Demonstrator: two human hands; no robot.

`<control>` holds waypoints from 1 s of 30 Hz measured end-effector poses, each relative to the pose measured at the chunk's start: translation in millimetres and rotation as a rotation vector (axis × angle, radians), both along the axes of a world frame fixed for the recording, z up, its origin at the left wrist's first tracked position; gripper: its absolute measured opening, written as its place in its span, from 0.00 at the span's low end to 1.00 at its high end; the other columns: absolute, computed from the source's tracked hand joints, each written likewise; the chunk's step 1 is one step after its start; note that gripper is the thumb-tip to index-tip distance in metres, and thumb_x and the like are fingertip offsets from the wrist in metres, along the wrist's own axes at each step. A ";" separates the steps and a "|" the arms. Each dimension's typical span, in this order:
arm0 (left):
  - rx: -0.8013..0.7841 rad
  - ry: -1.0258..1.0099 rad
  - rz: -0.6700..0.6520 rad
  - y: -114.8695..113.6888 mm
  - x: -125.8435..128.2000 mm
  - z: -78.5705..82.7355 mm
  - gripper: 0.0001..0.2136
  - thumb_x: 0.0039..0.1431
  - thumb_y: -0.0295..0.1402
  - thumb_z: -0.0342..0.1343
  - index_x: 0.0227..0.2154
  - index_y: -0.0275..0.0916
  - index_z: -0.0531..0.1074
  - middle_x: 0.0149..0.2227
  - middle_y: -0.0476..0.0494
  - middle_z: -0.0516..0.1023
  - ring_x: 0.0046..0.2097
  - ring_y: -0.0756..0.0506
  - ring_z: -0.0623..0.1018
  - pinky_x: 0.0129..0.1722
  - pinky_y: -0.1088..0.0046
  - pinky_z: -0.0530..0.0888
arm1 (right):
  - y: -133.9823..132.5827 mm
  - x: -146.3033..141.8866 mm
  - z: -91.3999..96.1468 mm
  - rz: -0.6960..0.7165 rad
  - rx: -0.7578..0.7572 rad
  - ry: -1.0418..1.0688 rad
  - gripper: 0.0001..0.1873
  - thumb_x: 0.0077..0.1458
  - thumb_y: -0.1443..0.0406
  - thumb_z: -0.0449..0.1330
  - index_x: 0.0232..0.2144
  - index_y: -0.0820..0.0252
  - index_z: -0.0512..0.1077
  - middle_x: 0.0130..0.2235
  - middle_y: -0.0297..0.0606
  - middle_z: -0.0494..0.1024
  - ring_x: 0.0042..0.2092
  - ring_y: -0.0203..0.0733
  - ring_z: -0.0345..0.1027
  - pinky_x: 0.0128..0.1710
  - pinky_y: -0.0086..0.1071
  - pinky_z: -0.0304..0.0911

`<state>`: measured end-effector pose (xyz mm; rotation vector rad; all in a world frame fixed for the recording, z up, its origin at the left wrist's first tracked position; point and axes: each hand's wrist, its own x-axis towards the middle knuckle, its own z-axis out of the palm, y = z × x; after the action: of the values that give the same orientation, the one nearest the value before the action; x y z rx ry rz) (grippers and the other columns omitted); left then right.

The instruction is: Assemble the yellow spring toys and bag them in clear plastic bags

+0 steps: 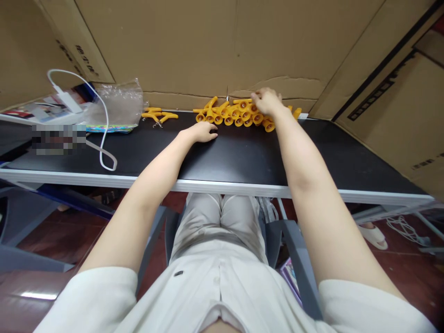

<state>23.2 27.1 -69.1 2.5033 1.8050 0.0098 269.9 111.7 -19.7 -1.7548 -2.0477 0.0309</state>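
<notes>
Well, the left hand (203, 132) reaches forward low at the black table (239, 162), palm down, fingers loosely spread and holding nothing. Just beyond lies the pile of yellow cones (238, 122) (open mouths facing the person). The right hand (268, 101) arches over its back, fingers bent; I cannot tell whether they grip. Behind, cardboard walls (222, 46) bear dark print, too unclear to read.

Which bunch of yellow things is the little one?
The left bunch, beside the clear plastic bag: it has only a few pieces, while the other bunch has many.
</notes>
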 end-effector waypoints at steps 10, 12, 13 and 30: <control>0.006 -0.014 -0.007 4.0 -2.6 -2.8 0.27 0.76 0.39 0.49 0.73 0.41 0.73 0.73 0.43 0.77 0.73 0.42 0.76 0.73 0.72 0.69 | 16.1 85.3 -14.8 -0.292 -0.042 0.187 0.30 0.75 0.75 0.58 0.75 0.65 0.66 0.79 0.59 0.61 0.81 0.52 0.53 0.78 0.56 0.39; 0.004 -0.010 -0.011 3.1 -2.0 -2.1 0.27 0.76 0.39 0.49 0.73 0.39 0.73 0.73 0.41 0.76 0.73 0.41 0.76 0.73 0.72 0.69 | 18.7 90.3 -18.6 -0.304 -0.085 0.120 0.37 0.71 0.79 0.60 0.77 0.64 0.64 0.79 0.60 0.62 0.81 0.53 0.53 0.79 0.56 0.37; 0.004 -0.007 -0.012 2.4 -1.5 -1.6 0.27 0.76 0.39 0.49 0.73 0.39 0.72 0.73 0.41 0.76 0.73 0.41 0.75 0.73 0.71 0.69 | 19.8 91.0 -20.1 -0.301 -0.098 0.091 0.39 0.69 0.81 0.60 0.78 0.64 0.63 0.79 0.59 0.62 0.81 0.53 0.53 0.79 0.57 0.36; 0.006 0.001 -0.013 -0.1 0.9 0.0 0.27 0.77 0.38 0.48 0.73 0.37 0.72 0.73 0.39 0.76 0.73 0.41 0.76 0.73 0.71 0.69 | 32.9 93.9 -24.0 -0.200 -0.055 -0.037 0.29 0.62 0.84 0.67 0.64 0.70 0.76 0.73 0.73 0.68 0.79 0.58 0.59 0.74 0.57 0.51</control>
<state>24.1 27.0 -69.1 2.5196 1.7912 0.0131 363.8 144.6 -43.6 -2.0003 -1.9030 -0.0064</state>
